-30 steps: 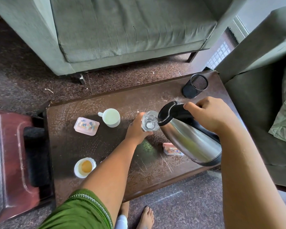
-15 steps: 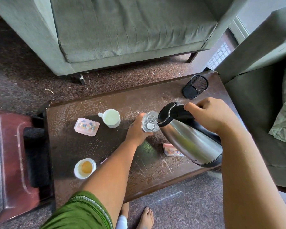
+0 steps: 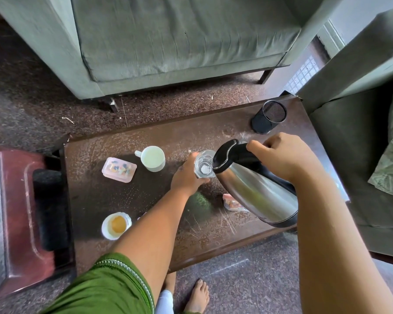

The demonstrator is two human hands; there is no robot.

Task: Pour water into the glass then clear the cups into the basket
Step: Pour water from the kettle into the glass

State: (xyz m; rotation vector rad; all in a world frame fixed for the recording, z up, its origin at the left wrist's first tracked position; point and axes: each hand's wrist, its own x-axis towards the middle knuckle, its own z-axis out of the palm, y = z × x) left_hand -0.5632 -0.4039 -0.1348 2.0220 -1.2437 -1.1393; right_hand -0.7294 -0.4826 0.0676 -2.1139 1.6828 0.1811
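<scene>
A clear glass (image 3: 203,164) stands on the dark wooden table (image 3: 95,196), and my left hand (image 3: 186,176) is wrapped around its left side. My right hand (image 3: 281,157) grips the black handle of a steel kettle (image 3: 256,191), which is tilted with its spout over the glass rim. A white mug (image 3: 152,158) stands left of the glass. A small white cup (image 3: 116,225) with orange liquid sits near the table's front left. The red basket (image 3: 16,218) lies on the floor to the left of the table.
A black mesh holder (image 3: 269,117) stands at the table's far right corner. A pink lidded box (image 3: 119,169) lies beside the mug, and another (image 3: 230,202) is partly hidden under the kettle. Green sofas flank the table behind and on the right. My bare feet (image 3: 197,295) are below.
The kettle and both hands have shifted only very slightly; the kettle stays tilted over the glass.
</scene>
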